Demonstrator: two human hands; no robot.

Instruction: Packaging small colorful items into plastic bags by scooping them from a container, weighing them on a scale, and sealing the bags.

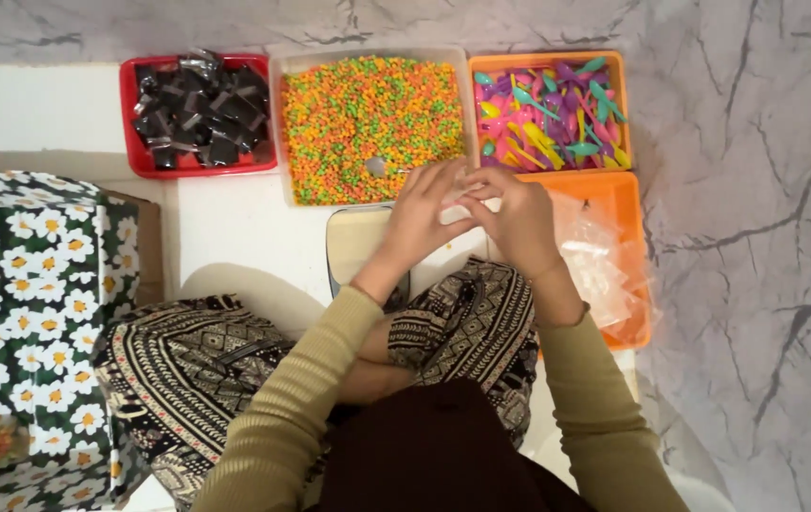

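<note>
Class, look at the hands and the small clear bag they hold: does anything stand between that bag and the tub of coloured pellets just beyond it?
Nothing visible does. Both the left hand and right hand hold the clear bag right at the near edge of the pellet tub, with no object between them.

Both arms reach up from the bottom of the frame toward its centre, sleeved in ribbed olive to the wrists. The left hand comes in from lower left, its forearm slanting up and right, wrist bare, back of the hand toward the camera, fingers stretched up and to the right. The right hand comes from lower right, its forearm rising steeply, knuckles up, fingers curled inward. The two meet just above mid-frame — fingertips touching or overlapping — and something small and pale shows between them; whether either grip is closed on it cannot be told.
</note>
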